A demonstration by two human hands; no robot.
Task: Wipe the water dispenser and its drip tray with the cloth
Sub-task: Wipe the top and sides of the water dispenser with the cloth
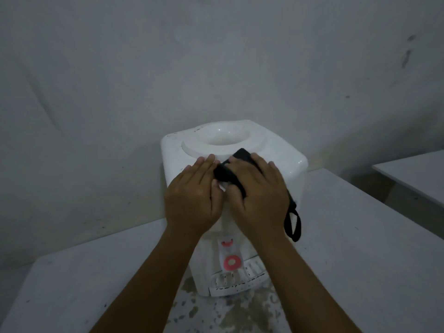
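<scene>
Cloth (241, 155) | under right hand (259, 195); dispenser (173, 152) top front edge; left hand (192, 200) beside

A pale grey table (348, 236) set against the wall carries a white water dispenser (294, 168) standing upright towards its back edge, with dark blotchy stains (240, 311) spread over the tabletop just in front of the dispenser's base.

A grey table (360, 236) meets a scuffed, pale wall (96, 68). Dark blotches (240, 311) mottle its near part. A second table (413, 176) stands at the right.
</scene>
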